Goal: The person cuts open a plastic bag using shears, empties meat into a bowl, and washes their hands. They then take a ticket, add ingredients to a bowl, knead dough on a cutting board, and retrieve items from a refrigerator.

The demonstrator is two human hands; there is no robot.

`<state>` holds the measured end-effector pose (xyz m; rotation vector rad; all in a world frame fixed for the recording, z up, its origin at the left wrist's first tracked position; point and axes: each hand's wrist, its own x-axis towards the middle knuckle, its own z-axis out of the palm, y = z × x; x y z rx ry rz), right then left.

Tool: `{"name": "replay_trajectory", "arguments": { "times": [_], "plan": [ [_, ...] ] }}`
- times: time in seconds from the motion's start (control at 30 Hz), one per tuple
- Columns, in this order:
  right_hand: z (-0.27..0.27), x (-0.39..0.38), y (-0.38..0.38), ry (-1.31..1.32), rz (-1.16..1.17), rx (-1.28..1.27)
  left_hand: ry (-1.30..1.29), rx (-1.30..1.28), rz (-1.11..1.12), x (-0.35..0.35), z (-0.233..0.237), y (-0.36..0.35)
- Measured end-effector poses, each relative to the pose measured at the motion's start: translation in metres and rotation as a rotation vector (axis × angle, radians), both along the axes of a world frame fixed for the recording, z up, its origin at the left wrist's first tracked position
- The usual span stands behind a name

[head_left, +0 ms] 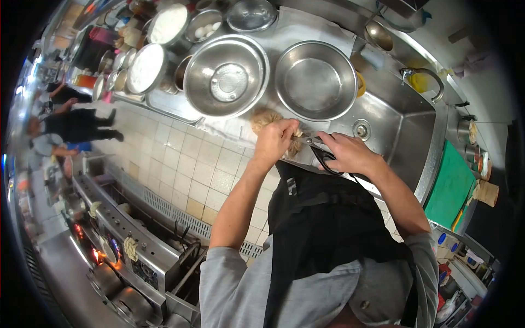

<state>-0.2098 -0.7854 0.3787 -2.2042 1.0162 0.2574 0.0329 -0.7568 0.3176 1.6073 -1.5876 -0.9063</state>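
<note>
At the front edge of the counter, my left hand (pixel 275 140) is closed on a tan, shaggy clump (pixel 264 118) whose exact kind I cannot make out. Part of the clump is hidden under my fingers. From the right, my right hand (pixel 353 154) grips a pair of scissors (pixel 324 158) by the black handles. The metal blades point left and reach the clump beside my left fingertips. Just beyond my hands stands a wide steel basin (pixel 316 82). A larger steel bowl (pixel 199 82) sits to its left.
A steel sink (pixel 404 131) with a tap (pixel 437 87) lies to the right, next to a green cutting board (pixel 449 186). Tubs of white contents (pixel 145 68) and a bowl of eggs (pixel 204 27) stand back left. Behind on the left, a stove has flames (pixel 98 255); two people (pixel 71 126) stand farther off.
</note>
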Motion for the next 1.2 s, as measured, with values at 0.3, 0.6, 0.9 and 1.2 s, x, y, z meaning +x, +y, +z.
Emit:
{"name": "replay_trajectory", "arguments": {
  "times": [0.3, 0.6, 0.9, 1.2],
  "plan": [
    [0.008, -0.021, -0.002, 0.060, -0.018, 0.042, -0.072, -0.042, -0.132, 0.016, 0.014, -0.009],
    [0.002, 0.001, -0.013, 0.014, -0.047, 0.091, -0.084, -0.085, -0.254, 0.007, 0.030, -0.028],
    [0.002, -0.036, -0.005, 0.043, -0.025, 0.001, 0.092, -0.041, -0.029, 0.032, 0.006, 0.009],
    [0.037, -0.015, -0.005, -0.067, -0.079, 0.006, -0.494, 0.009, -0.007, 0.050, -0.041, -0.004]
  ]
}}
